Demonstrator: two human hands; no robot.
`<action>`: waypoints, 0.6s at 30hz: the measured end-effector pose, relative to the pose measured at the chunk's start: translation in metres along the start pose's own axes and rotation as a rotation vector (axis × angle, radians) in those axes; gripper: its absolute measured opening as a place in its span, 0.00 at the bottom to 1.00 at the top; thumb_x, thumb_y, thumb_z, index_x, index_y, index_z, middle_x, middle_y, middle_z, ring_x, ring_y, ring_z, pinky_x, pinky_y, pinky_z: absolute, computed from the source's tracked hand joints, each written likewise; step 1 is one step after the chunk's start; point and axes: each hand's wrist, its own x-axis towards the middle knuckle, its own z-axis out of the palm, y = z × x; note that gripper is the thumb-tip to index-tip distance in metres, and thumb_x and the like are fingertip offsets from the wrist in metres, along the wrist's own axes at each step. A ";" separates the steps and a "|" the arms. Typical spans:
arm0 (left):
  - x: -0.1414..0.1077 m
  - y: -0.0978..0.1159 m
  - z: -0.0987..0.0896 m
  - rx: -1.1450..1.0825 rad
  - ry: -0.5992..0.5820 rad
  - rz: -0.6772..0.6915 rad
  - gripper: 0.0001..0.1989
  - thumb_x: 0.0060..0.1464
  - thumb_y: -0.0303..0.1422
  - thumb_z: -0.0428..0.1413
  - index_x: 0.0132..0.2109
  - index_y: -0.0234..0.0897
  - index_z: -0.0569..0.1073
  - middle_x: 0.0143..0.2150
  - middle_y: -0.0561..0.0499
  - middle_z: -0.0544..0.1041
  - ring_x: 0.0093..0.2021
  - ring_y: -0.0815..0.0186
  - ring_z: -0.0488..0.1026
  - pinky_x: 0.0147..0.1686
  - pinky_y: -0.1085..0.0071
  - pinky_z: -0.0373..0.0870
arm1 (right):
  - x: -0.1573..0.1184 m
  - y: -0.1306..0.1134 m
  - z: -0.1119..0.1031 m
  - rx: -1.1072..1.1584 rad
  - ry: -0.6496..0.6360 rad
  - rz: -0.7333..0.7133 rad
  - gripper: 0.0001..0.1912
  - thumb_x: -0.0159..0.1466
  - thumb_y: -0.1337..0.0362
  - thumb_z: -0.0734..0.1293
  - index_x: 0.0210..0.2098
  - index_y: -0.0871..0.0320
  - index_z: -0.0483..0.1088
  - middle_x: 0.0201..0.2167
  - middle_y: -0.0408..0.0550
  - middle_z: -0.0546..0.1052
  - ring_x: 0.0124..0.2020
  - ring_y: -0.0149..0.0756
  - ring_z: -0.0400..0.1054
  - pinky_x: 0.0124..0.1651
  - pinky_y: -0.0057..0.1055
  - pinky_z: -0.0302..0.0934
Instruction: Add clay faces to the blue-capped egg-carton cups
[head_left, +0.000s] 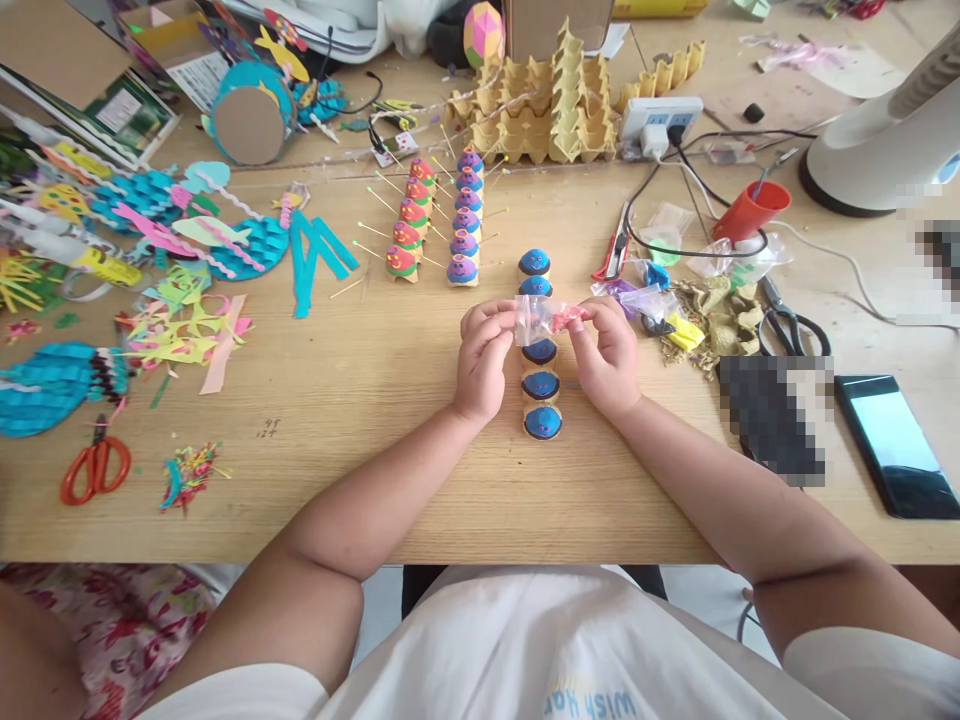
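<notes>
Above the tabletop and its row of blue domes – likely light, dentable – the left hand and right hand pinch, fingers closed, opposite ends of a clear bag – probably limp, slippery, best held by its edges; its red filling looks soft.

Packet clear, contents coral-red. Domes blue, dark rims, small pinkish marks. Back row: purple and blue, reddish touches. Row beside it: red and green, with small yellow marks, probably; too small to be sure. Egg cartons tan. Paper strips teal. Faceted ball pink, orange, yellow and green. Cup orange-red. Left-side scissors orange-red handles; right-side scissors black. Shirt white, lettering light blue. Fabric pale, pink-red floral print. Tabletop light brown, wood-grain pattern.
</notes>
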 end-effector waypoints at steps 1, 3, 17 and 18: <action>0.000 -0.001 0.000 -0.003 0.002 0.015 0.18 0.74 0.44 0.49 0.49 0.46 0.83 0.56 0.48 0.79 0.64 0.59 0.75 0.70 0.57 0.70 | 0.000 0.001 0.000 0.013 0.003 0.011 0.12 0.76 0.56 0.65 0.37 0.53 0.72 0.35 0.46 0.76 0.39 0.39 0.72 0.46 0.40 0.67; 0.000 -0.001 0.001 -0.023 0.006 0.049 0.16 0.73 0.43 0.52 0.49 0.47 0.84 0.55 0.48 0.79 0.63 0.59 0.75 0.69 0.57 0.69 | 0.000 0.002 -0.001 0.037 -0.001 0.036 0.13 0.76 0.56 0.64 0.37 0.53 0.72 0.35 0.45 0.76 0.39 0.38 0.71 0.46 0.40 0.66; 0.003 -0.010 0.007 -0.047 -0.102 0.128 0.09 0.69 0.36 0.61 0.50 0.49 0.86 0.51 0.49 0.85 0.57 0.61 0.77 0.64 0.58 0.72 | -0.001 -0.006 -0.003 0.089 -0.102 0.070 0.19 0.76 0.47 0.62 0.35 0.53 0.68 0.32 0.46 0.74 0.37 0.38 0.69 0.44 0.40 0.64; 0.003 -0.010 0.007 -0.073 -0.106 0.125 0.09 0.68 0.36 0.62 0.50 0.48 0.86 0.50 0.49 0.85 0.56 0.61 0.78 0.63 0.59 0.72 | -0.001 -0.007 -0.003 0.091 -0.107 0.064 0.19 0.76 0.47 0.62 0.35 0.53 0.68 0.32 0.46 0.73 0.36 0.38 0.69 0.44 0.40 0.64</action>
